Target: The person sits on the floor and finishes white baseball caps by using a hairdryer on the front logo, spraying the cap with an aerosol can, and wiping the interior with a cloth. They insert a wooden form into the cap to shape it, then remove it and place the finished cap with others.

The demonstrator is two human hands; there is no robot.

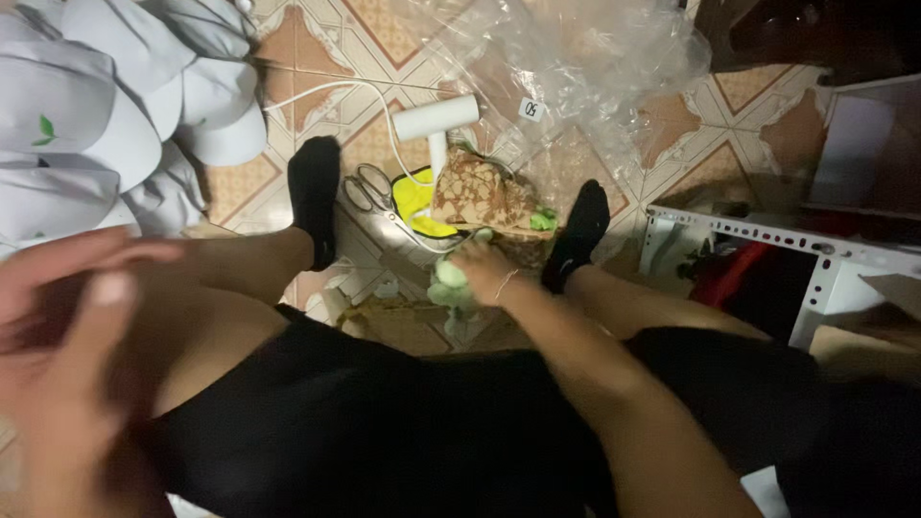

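The patterned tiled floor (317,58) carries a heap of white fabric caps (106,105) and crumpled clear plastic sheeting (576,58). Between 2 black-socked feet sits a brown mottled cap (480,197), beside steel scissors (369,187). The right hand (480,273) rests on a pale green soft cloth piece (448,278); whether its grip is clenched cannot be told. The cloth looks light, limp, best pinched at an edge. The left hand (67,336) is blurred, its grip unreadable.

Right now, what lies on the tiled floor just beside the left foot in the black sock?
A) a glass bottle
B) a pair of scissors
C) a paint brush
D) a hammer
B: a pair of scissors with metal loop handles lies on the tiles right next to the left foot, by the yellow cloth.
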